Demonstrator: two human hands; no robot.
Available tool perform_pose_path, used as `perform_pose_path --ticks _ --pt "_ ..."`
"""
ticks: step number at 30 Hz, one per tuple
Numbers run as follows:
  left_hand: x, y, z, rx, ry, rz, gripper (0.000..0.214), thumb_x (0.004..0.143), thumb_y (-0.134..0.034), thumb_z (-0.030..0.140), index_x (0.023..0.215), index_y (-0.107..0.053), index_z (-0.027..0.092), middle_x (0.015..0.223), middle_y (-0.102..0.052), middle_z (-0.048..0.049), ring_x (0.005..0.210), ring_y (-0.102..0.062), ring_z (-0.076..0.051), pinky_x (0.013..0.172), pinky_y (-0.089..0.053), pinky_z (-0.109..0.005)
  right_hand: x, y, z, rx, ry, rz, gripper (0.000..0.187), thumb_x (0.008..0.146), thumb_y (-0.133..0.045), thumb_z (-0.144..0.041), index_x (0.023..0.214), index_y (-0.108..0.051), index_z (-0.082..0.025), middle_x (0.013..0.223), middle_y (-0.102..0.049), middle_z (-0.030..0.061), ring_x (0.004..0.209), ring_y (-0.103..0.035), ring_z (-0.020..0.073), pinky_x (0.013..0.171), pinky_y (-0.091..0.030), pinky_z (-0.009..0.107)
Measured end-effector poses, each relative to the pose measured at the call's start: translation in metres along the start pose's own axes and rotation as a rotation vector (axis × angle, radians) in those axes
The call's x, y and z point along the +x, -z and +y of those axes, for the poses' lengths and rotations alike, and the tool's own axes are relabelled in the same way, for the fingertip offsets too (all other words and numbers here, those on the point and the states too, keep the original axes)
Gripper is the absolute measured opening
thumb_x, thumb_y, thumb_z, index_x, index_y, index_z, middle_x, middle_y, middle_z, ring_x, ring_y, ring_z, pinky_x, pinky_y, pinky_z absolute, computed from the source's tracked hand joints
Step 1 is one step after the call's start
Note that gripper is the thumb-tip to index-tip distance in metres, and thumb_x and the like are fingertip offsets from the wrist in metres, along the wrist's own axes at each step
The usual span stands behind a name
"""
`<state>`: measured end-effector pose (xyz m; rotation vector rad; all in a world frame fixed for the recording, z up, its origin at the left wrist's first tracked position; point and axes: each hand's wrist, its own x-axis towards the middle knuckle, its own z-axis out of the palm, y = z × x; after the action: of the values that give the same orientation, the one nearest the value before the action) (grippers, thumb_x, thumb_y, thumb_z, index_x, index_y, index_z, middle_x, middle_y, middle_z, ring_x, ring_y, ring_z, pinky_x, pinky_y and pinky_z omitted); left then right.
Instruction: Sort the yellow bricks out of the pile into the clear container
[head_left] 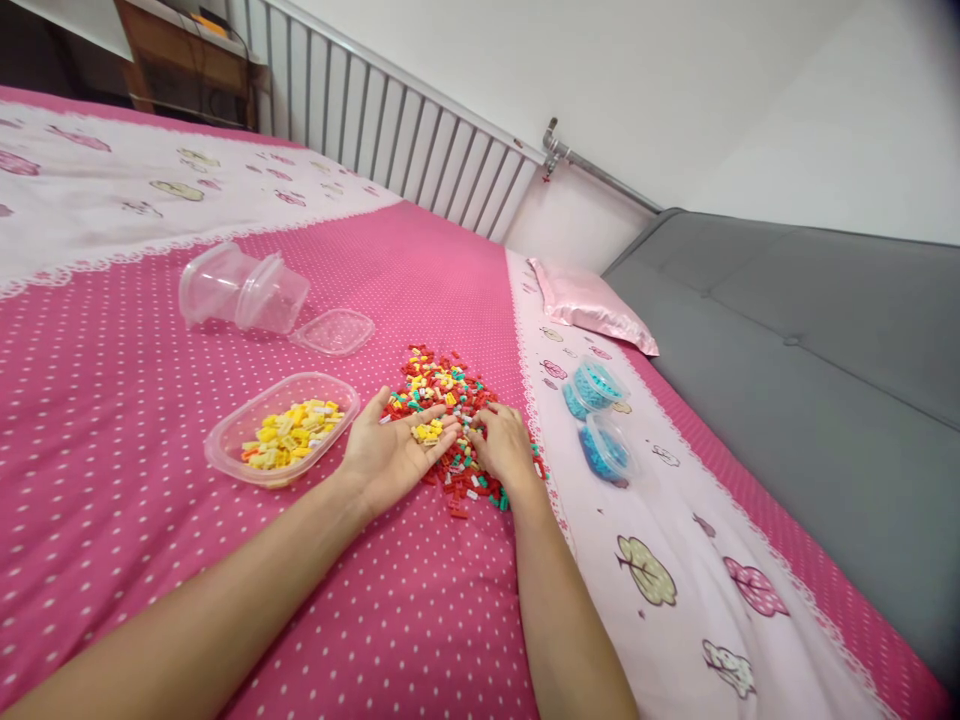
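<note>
My left hand [390,450] is turned palm up, fingers stretched out, and bears a small heap of yellow toy bricks [428,432]. Close beside it, my right hand [504,440] reaches down over a mixed pile of small toy bricks [465,385], red, yellow, green and white. Its fingers are bent together at the pile, and what they pinch, if anything, is hidden. To the left, a clear plastic tub [217,452] stands upright with mostly yellow bricks [294,432] in it.
Clear containers [244,290] lie on their side behind the tub, near a clear lid [337,332]. On the right are two tubs of blue pieces [592,388] [604,452]. A pink pillow [592,308] rests by the grey headboard [795,340]. A dotted pink bedspread [420,620] lies underneath.
</note>
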<state>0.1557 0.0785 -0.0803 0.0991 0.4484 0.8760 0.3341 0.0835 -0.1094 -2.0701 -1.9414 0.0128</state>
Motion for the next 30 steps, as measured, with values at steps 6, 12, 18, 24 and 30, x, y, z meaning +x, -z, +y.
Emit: perform_pose_path --ticks 6,12,18,24,30 --pt "0.0011 0.0005 0.0004 0.026 -0.017 -0.013 0.068 0.091 -0.03 0.051 0.13 -0.039 -0.004 0.1 -0.059 -0.0207 0.087 -0.063 -0.023 0.08 -0.054 -0.032 0.0023 0.0018 0.0034 0.096 -0.004 -0.019 0.01 0.081 -0.061 -0.02 0.087 -0.069 -0.02 0.12 -0.059 0.0108 0.12 -0.047 0.0231 0.101 -0.033 0.038" --pt "0.0013 0.0013 0.0005 0.025 -0.013 -0.014 0.068 0.091 -0.03 0.051 0.13 -0.04 -0.004 0.101 -0.059 -0.0214 0.087 -0.063 -0.023 0.079 -0.055 -0.033 0.0059 0.0007 0.008 0.182 -0.002 0.002 0.009 0.079 -0.063 -0.019 0.086 -0.07 -0.02 0.114 -0.063 0.0084 0.118 -0.05 0.0201 0.103 -0.032 0.036" --pt "0.001 0.0003 0.0001 0.034 -0.031 0.005 0.068 0.09 -0.031 0.05 0.128 -0.041 -0.006 0.103 -0.058 -0.0221 0.096 -0.062 -0.026 0.081 -0.054 -0.032 0.0066 0.0013 0.0038 0.152 -0.052 0.008 0.014 0.078 -0.066 -0.022 0.089 -0.074 -0.019 0.115 -0.065 0.0098 0.117 -0.053 0.0213 0.102 -0.034 0.033" --pt "0.0015 0.0 -0.0002 0.023 -0.02 0.009 0.066 0.091 -0.031 0.048 0.129 -0.04 -0.004 0.107 -0.058 -0.023 0.1 -0.061 -0.027 0.081 -0.055 -0.033 0.0049 0.0012 -0.0009 0.095 -0.07 -0.005 0.019 0.077 -0.068 -0.026 0.094 -0.075 -0.021 0.121 -0.063 0.0104 0.117 -0.053 0.0234 0.102 -0.035 0.034" --pt "0.0015 0.0006 0.0 -0.005 -0.01 -0.001 0.065 0.09 -0.032 0.052 0.128 -0.041 0.0 0.106 -0.058 -0.0218 0.094 -0.063 -0.025 0.078 -0.055 -0.033 0.005 0.0017 0.0004 0.15 -0.06 0.037 0.014 0.078 -0.065 -0.021 0.088 -0.074 -0.019 0.12 -0.063 0.0116 0.118 -0.052 0.0227 0.102 -0.035 0.035"
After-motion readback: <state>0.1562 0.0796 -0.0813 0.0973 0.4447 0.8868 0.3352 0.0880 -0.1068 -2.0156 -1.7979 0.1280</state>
